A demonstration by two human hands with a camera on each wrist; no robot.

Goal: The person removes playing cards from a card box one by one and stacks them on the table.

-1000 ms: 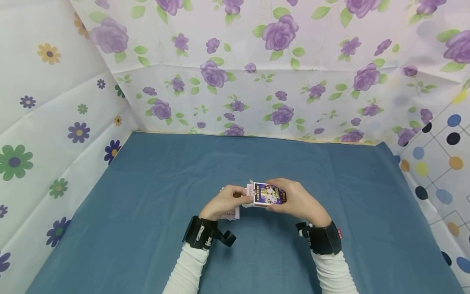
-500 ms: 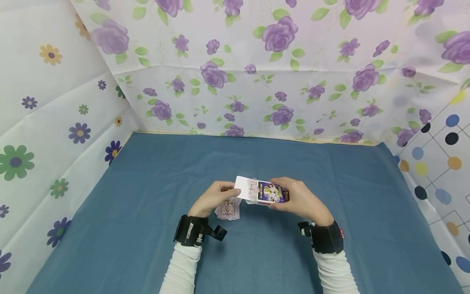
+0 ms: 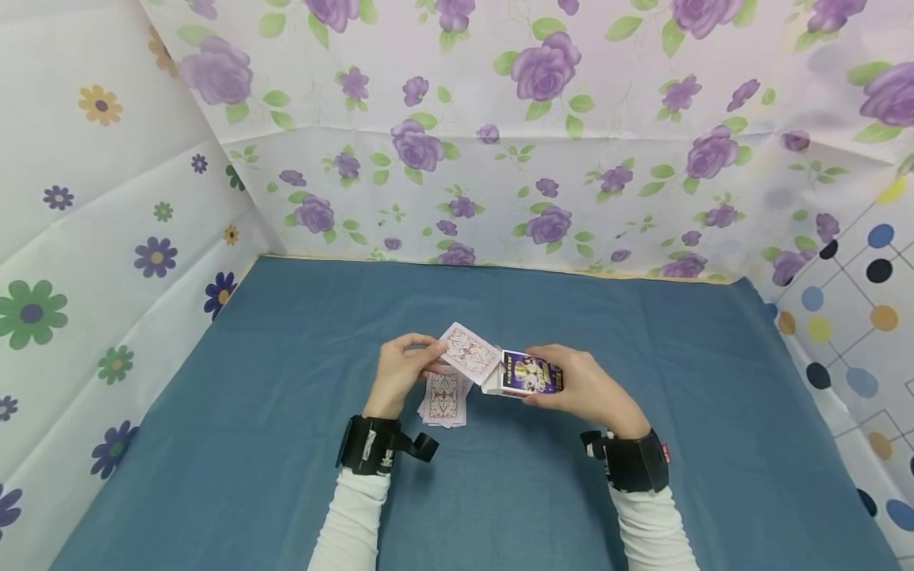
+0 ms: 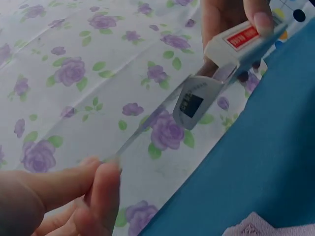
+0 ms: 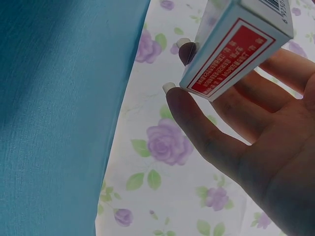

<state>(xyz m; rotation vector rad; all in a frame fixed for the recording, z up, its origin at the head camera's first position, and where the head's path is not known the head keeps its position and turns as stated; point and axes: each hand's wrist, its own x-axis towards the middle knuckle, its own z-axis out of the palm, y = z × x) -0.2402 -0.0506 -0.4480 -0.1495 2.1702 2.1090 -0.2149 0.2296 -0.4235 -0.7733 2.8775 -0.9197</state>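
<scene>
In the head view my left hand pinches a playing card with a reddish patterned back between thumb and fingers. The card slants, its lower right corner at the open end of a purple-fronted card box. My right hand grips that box by its long edges. The left wrist view shows the card nearly edge-on and thin, beside the box's opened flap. The right wrist view shows the box's red-labelled side. Below the held card, a loose pile of playing cards lies back-up on the cloth.
A blue cloth covers the table. Behind it hangs a white sheet with purple roses. Patterned sheets also line the left side and the right side. Black straps circle both wrists.
My left hand has drawn the card leftward out of the box, then raised and tilted it. More of the pile below shows now. My right hand has shifted slightly right with the box.
</scene>
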